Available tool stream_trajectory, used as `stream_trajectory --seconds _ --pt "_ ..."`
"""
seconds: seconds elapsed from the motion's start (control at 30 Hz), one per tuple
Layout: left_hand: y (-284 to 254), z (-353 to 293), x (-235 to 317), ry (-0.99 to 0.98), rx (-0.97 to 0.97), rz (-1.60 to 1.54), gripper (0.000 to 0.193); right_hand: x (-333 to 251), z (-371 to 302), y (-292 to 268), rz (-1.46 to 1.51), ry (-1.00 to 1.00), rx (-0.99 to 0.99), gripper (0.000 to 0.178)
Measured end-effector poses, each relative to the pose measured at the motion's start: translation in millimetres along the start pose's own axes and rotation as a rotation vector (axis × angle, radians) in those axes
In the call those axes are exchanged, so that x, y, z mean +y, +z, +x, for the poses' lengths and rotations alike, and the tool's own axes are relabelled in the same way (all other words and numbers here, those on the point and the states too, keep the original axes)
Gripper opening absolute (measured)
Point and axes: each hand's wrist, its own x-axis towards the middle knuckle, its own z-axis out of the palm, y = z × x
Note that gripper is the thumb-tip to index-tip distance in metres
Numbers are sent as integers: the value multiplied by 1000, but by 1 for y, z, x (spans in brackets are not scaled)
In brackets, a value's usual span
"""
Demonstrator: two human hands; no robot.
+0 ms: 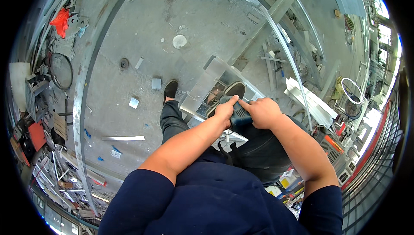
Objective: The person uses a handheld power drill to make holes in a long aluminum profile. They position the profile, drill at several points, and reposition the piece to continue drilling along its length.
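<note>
Power tool [240, 118], dark blue-grey and slotted, lettering too small to read, is above a silver sheet-metal box [201, 90] with open, shadowed compartments; left grip [224, 112] wraps it, right grip [264, 112] clasps its other side.

I found the scuffed grey floor [142, 34] carrying small square plates [156, 83], a dark round piece [124, 63] and a pale strip [123, 138].
</note>
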Motion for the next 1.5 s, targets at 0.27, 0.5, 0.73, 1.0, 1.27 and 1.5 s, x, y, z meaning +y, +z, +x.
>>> stream_trajectory --seconds 0.27,0.5,0.73,1.0,1.27,1.5 --pt "4 11 14 -24 2 29 30 13 17 5 30 -15 -17 81" --pt "23 7 28 -61 65 40 29 23 31 -8 -1 0 -123 75" --pt "8 4 25 -87 75 72 35 12 29 11 27 -27 10 71" --pt "10 9 23 -86 82 61 42 19 28 3 35 -42 -16 68" --pt "3 17 24 -129 47 72 33 17 31 5 17 -68 13 68" --pt "3 17 24 -129 49 67 34 13 29 -7 -2 -41 -63 65"
